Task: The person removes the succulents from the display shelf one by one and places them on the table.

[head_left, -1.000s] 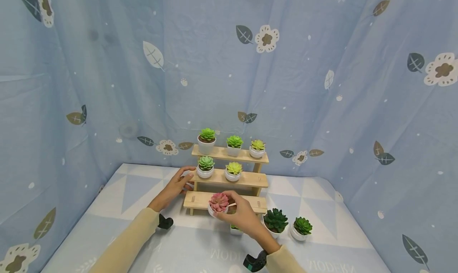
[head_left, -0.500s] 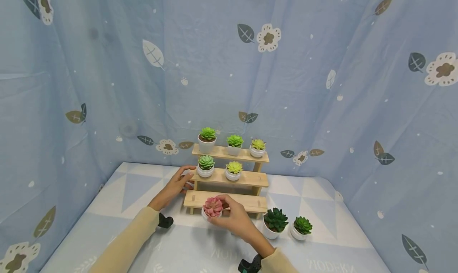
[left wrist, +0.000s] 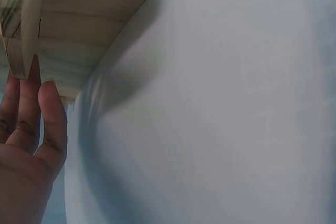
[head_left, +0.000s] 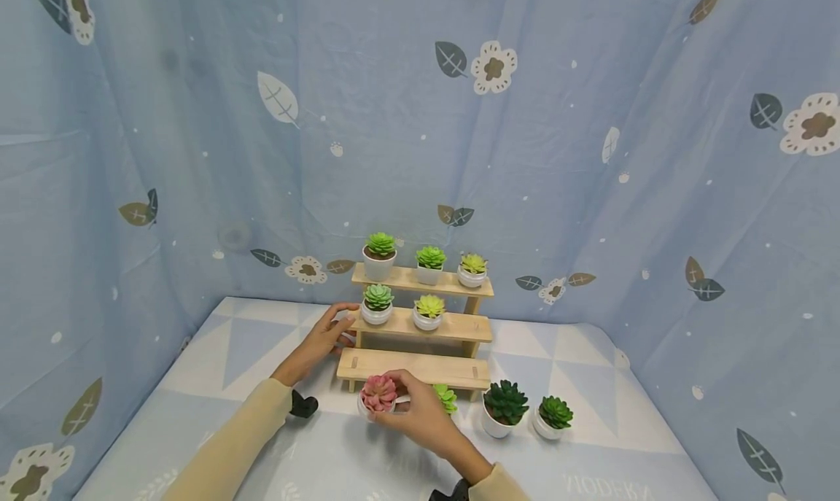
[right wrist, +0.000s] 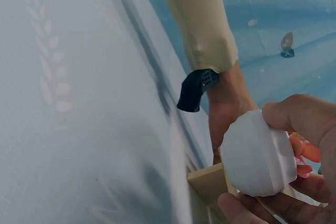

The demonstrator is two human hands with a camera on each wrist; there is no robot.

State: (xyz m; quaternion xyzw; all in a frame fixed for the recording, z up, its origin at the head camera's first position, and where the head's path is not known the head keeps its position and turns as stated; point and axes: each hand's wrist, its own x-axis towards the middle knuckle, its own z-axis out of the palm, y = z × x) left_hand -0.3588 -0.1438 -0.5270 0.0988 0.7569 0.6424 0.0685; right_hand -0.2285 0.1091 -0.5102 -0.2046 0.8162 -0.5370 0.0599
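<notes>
My right hand [head_left: 420,413] pinches a white pot with a pink succulent [head_left: 378,394] between thumb and fingers, in front of the bottom step's left part. From the right wrist the white pot [right wrist: 252,156] shows its underside, with the fingers curled round its sides. My left hand [head_left: 321,344] holds the left end of the middle step of a three-step wooden plant stand [head_left: 413,367]. In the left wrist view its fingers [left wrist: 51,106] lie on either side of the plank's end. The bottom step carries no pot.
Three green succulents, one of them in a white pot [head_left: 379,268], line the top step. Two more, including a yellow-green succulent [head_left: 429,308], sit on the middle step. On the table, a bright green succulent [head_left: 445,397] is partly behind my right hand; a dark green succulent [head_left: 505,406] and a smaller one [head_left: 554,413] stand right.
My right hand has carried the pink succulent left and toward me, from over the bottom step to in front of it. The left hand has stayed on the stand.
</notes>
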